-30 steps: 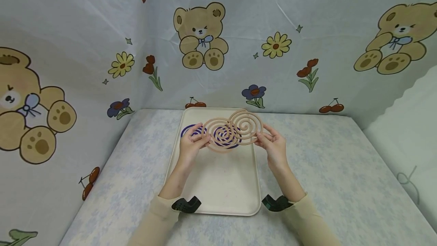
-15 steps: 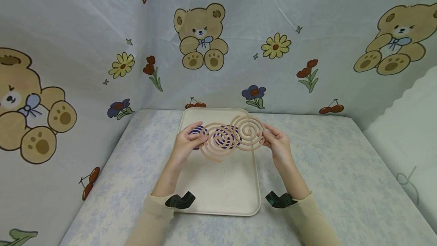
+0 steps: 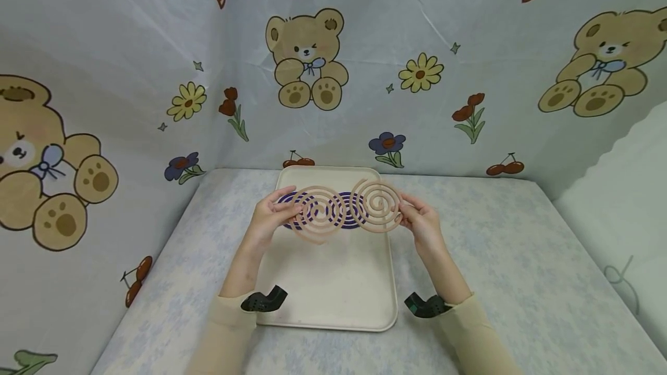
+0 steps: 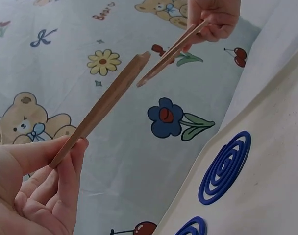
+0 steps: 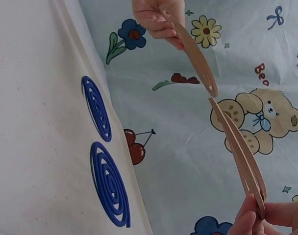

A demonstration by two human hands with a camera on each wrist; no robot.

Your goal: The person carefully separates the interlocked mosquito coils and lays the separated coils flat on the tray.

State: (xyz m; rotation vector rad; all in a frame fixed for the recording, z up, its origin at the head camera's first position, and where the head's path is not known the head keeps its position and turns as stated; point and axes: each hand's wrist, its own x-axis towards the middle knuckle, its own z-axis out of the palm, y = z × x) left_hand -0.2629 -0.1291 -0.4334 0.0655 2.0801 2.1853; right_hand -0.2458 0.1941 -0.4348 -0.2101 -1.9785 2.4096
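Note:
My left hand (image 3: 264, 219) pinches the near edge of a thin tan mosquito coil (image 4: 102, 105) between thumb and fingers. A second tan mosquito coil (image 5: 233, 139) is pinched at its outer edge by my right hand (image 3: 424, 223). Both coils are held up above the tray (image 3: 328, 282), side by side with a small gap between them in the head view. Below them, two dark blue mosquito coils (image 5: 110, 183) lie flat next to each other on the tray's far part. In the head view the tan coils and left fingers partly cover the blue ones.
The cream tray sits on a pale blue mottled table (image 3: 500, 271). A white cloth curtain (image 3: 365, 28) printed with bears and flowers hangs behind and to the left. Black devices (image 3: 264, 300) are strapped at both wrists.
The two tan coils overlapped in the head view a second ago and now stand apart. My left hand has moved left with its coil; my right hand has shifted slightly right and down.

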